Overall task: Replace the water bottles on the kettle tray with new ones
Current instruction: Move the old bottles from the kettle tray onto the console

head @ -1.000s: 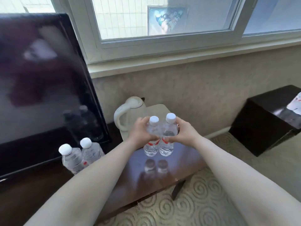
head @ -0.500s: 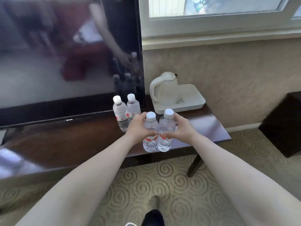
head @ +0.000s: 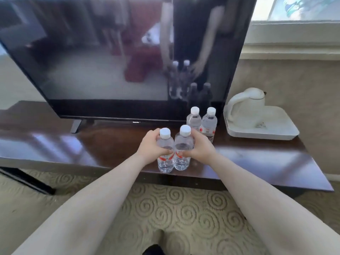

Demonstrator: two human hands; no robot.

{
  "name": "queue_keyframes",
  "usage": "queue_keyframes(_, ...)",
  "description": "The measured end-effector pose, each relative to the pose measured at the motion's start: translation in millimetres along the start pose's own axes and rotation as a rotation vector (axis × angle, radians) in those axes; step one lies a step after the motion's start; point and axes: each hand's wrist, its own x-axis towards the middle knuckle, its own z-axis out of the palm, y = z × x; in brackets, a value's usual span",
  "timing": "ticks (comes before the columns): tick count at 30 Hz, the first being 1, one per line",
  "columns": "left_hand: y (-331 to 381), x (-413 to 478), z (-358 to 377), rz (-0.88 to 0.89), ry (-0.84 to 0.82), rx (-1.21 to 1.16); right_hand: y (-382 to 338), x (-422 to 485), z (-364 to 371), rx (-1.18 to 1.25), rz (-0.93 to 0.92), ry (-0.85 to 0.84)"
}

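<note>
Bottles number four in all, each clear plastic with a white cap and a red-marked label. Two of them are held upright side by side, touching: the left hand (head: 150,147) has its fingers (head: 165,151) wrapped around the left held bottle (head: 165,153), and the right hand (head: 199,149) has its fingers clasped around the right held bottle (head: 182,150). Both held bottles sit over the front edge of the dark glossy table (head: 257,161); whether their bases touch it cannot be told. The other two standing bottles (head: 202,122) are upright on the table, touching each other, just behind the right hand and just left of the kettle tray (head: 276,133). One white tray lies at the table's right end, and one white electric kettle (head: 246,107) stands on its left part; the rest of the tray is bare. One black television (head: 119,61) stands at the back of the table, its dark screen reflecting the bottles. Patterned carpet (head: 174,208) with spiral motifs covers the floor below
</note>
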Motion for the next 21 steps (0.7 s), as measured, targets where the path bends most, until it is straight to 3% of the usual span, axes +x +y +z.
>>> queue_keyframes(11,-81,116,-56,-0.012,-0.016,0.057,-21,133,58,0.000,0.112,-0.036)
queue_keyframes(21,-112,180,-67,0.025,-0.083,0.058,-16,188,79,0.061,0.219,0.071)
